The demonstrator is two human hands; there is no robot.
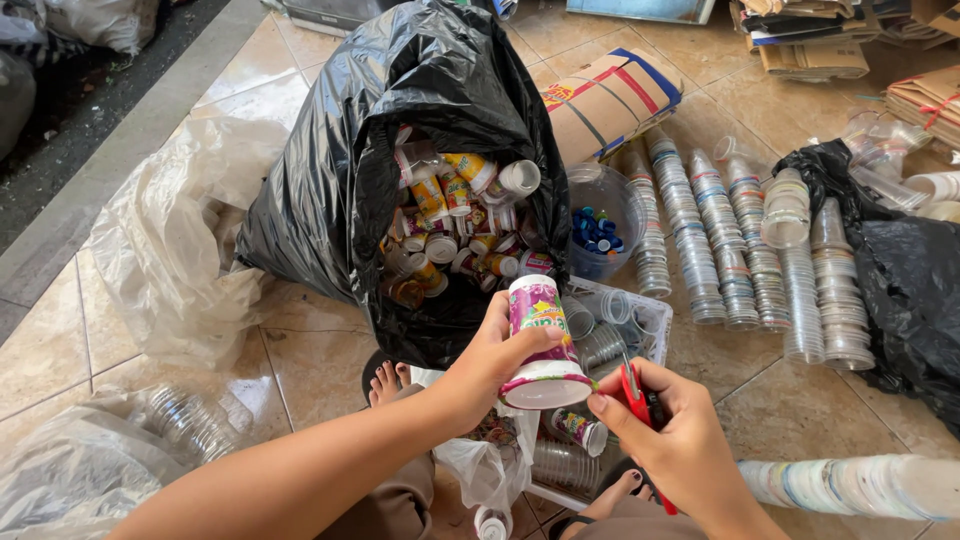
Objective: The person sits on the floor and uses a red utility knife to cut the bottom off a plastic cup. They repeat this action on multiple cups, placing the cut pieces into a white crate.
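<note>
My left hand [487, 365] grips a plastic cup [541, 343] with a pink and purple label, held sideways with its sealed top toward me. My right hand [672, 440] holds a red-handled cutter [636, 394] right beside the cup's rim. Behind the cup, a big black rubbish bag [340, 170] lies open, full of several similar labelled cups [455, 225]. Under my hands sits a white plastic basket [655, 318] with clear cups in it.
Rows of stacked clear cups [735, 250] lie on the tiled floor at right, beside another black bag [915, 290]. A clear tub of blue caps [598, 232], folded cardboard [605, 100], clear plastic sheeting [170, 240] and my bare foot [385, 382] are nearby.
</note>
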